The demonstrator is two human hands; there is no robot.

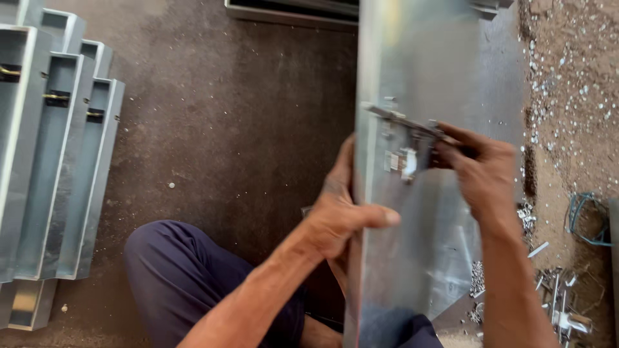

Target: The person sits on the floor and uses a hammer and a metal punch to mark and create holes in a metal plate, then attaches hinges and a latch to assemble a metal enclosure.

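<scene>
- Metal sheet [445, 77]: tall shiny grey panel, upright, centre-right of the scene, running from the far edge down to the person's lap.
- Left hand [338, 212]: grips the sheet's left edge about halfway up; thumb lies across the shiny face pointing right, the other fingers curl round behind the edge. Closed tight on the sheet.
- Right hand [483, 171]: on the sheet's face, right of centre, fingers bent and closed around the right end of a latch [412, 129], a thin dark metal bar lying slightly tilted across the sheet.
- Small bracket [403, 161]: light metal piece just below the latch, on the sheet face, touching or just beside it; cannot tell which, blurred.
- Both hands are level with each other, the sheet between them; forearms come up from the near edge.
- Knee [174, 270]: dark blue trouser leg, near left of the sheet, person seated low on the floor.
- Floor [245, 116]: dark brown, rough, left and far of the hands.
- Stack of metal channels [58, 154]: at least 4 long grey U-shaped pieces, side by side on the floor at far left, well apart from the hands, each with a small dark fitting inside.
- Scattered screws [567, 71]: many small bright bits on sandy ground to the right of the sheet.
- Loose metal bits [561, 303]: near right, beside the right forearm.
- Blue-green wire [583, 216]: looped, at the right edge.
</scene>
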